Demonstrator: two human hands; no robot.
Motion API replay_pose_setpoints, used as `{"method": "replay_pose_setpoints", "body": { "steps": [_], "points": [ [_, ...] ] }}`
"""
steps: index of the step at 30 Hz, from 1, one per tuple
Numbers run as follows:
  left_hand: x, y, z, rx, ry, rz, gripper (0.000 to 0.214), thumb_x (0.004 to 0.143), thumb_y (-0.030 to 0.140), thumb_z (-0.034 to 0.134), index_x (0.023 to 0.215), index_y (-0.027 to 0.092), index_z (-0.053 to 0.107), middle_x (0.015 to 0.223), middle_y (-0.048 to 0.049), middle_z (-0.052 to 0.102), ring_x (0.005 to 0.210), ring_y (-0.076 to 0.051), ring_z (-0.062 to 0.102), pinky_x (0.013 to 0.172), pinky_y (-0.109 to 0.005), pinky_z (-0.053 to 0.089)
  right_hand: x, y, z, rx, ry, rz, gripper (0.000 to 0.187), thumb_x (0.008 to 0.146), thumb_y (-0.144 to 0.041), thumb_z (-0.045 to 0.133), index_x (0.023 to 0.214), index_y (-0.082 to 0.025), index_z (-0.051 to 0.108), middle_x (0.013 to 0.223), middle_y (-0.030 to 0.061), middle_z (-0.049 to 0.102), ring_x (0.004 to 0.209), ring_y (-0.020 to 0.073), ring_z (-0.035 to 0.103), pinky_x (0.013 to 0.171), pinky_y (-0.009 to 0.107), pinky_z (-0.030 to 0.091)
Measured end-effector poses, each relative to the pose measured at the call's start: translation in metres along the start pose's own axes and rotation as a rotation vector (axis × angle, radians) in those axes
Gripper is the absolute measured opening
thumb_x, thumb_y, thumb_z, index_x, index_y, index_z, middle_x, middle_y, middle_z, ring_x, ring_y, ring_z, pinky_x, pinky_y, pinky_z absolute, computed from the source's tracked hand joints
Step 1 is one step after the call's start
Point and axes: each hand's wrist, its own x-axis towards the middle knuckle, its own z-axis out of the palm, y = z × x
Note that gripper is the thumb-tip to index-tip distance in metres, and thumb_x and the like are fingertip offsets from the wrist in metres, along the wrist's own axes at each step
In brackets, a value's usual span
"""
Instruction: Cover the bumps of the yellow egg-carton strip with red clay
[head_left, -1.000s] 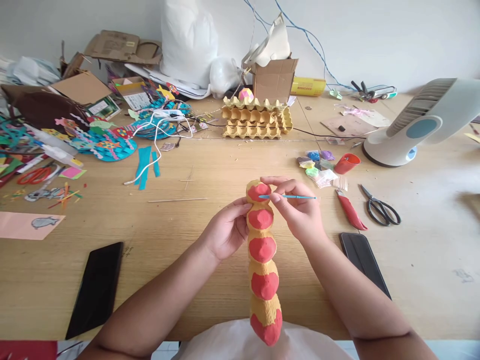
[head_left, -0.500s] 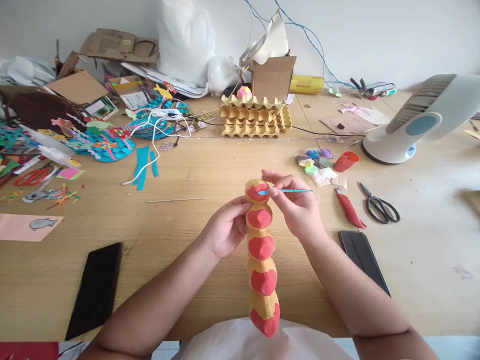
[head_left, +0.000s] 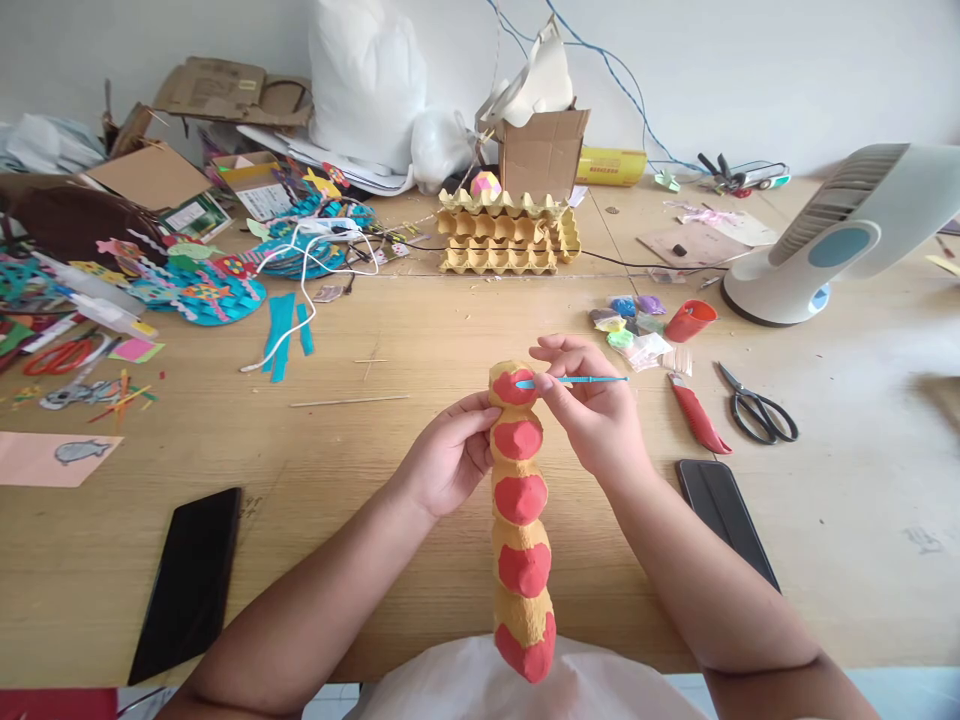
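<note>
fingers (head_left: 478, 421) clamped, left hand (head_left: 448, 458) on carton strip (head_left: 520, 497), right hand (head_left: 600, 415) on blue tool (head_left: 589, 379), near colour-filled bags (head_left: 620, 339)

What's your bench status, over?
Left hand holding egg-carton strip near far end. Right hand pinching blue tool, tip at farthest red patch. Black scissors clear of hands.

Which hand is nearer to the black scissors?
Right. The right hand is left of the black scissors, with the red-handled tool between; the left hand is farther left, beyond the bumpy strip.
</note>
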Motion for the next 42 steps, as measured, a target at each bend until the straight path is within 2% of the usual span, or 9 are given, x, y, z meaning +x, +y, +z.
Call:
{"method": "replay_pose_setpoints", "body": {
  "steps": [7,16,30,38,42],
  "points": [
    [0.0005,-0.0006,0.0001,0.016,0.009,0.000,0.024,0.084,0.021,0.085,0.107,0.016,0.082,0.092,-0.0068,0.082,0.070,-0.017,0.075,0.063,-0.024,0.057,0.0002,0.0001,-0.0013,-0.025,0.004,0.004,0.044,0.089,-0.063,0.084,0.086,-0.025,0.064,0.139,0.0108,0.064,0.130,0.0317,0.070,0.094,0.046,0.068],
    [0.0002,-0.0009,-0.0009,0.029,0.006,-0.003,0.025,0.082,0.024,0.086,0.106,0.015,0.082,0.088,-0.0056,0.081,0.069,-0.015,0.074,0.062,-0.023,0.058,0.0001,-0.0015,-0.0016,-0.031,0.013,-0.011,0.037,0.090,-0.056,0.085,0.085,-0.024,0.066,0.138,0.0115,0.061,0.129,0.0317,0.070,0.086,0.043,0.069],
    [-0.0007,-0.0005,-0.0003,0.038,0.013,-0.004,0.025,0.082,0.022,0.087,0.105,0.015,0.083,0.088,-0.0062,0.082,0.069,-0.016,0.074,0.061,-0.024,0.056,0.0022,-0.0020,-0.0022,-0.092,0.032,-0.027,0.046,0.086,-0.066,0.085,0.084,-0.025,0.066,0.136,0.0114,0.062,0.124,0.0318,0.073,0.093,0.048,0.068],
    [-0.0008,0.0001,0.0044,0.043,0.007,-0.006,0.028,0.078,0.025,0.090,0.104,0.015,0.083,0.089,-0.0061,0.082,0.070,-0.015,0.073,0.063,-0.023,0.058,0.0024,-0.0007,-0.0035,-0.074,0.034,-0.020,0.044,0.086,-0.063,0.087,0.083,-0.024,0.066,0.136,0.0119,0.062,0.123,0.0322,0.074,0.091,0.048,0.069],
    [-0.0013,0.0002,0.0056,0.063,0.004,0.001,0.026,0.081,0.025,0.087,0.104,0.016,0.082,0.088,-0.0055,0.081,0.070,-0.015,0.073,0.063,-0.023,0.056,0.0026,0.0014,-0.0043,-0.077,0.031,-0.011,0.045,0.087,-0.064,0.085,0.084,-0.024,0.065,0.137,0.0115,0.062,0.125,0.0313,0.073,0.092,0.047,0.068]
  ]
}}
